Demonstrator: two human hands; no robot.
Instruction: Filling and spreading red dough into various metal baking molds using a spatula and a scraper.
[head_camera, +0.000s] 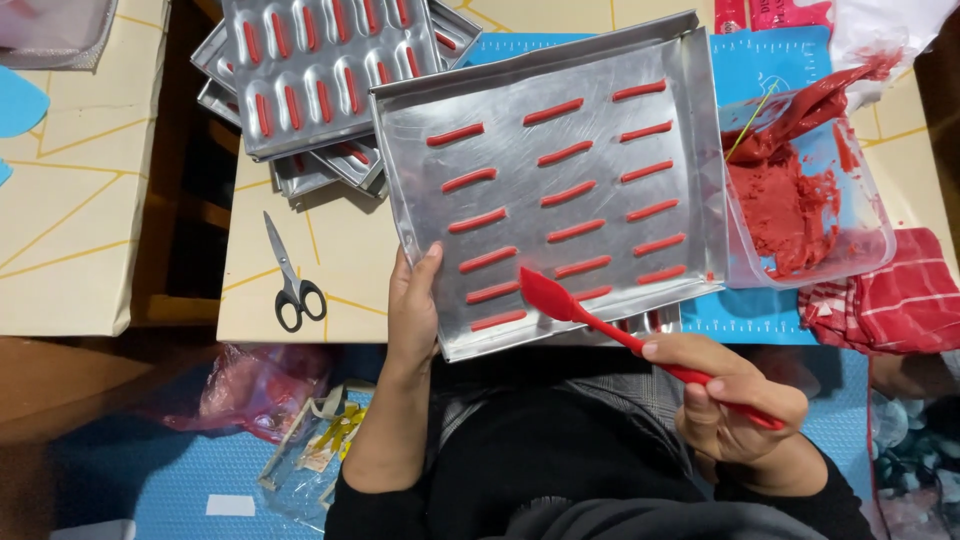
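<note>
Left hand (414, 305) clamped on shiny metal tray (690, 150), red-filled slots; right hand (735, 395) gripping red spatula (560, 303).

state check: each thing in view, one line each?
Metal mould tray: tilted, slots filled red.
Left hand: gripping tray's edge.
Red spatula: blade on tray, in right hand.
Plastic tub: open, red paste inside.
Stacked trays: filled.
Scissors: closed, flat.

One metal tray (690, 150) sits at the left grip (415, 300), its slots showing sixteen red filled strips (575, 231). One red spatula (600, 322) lies in the right grip (735, 395). One pair of scissors (290, 275) lies left of the left grip; one clear tub (870, 215) of red paste stands beyond the right.
</note>
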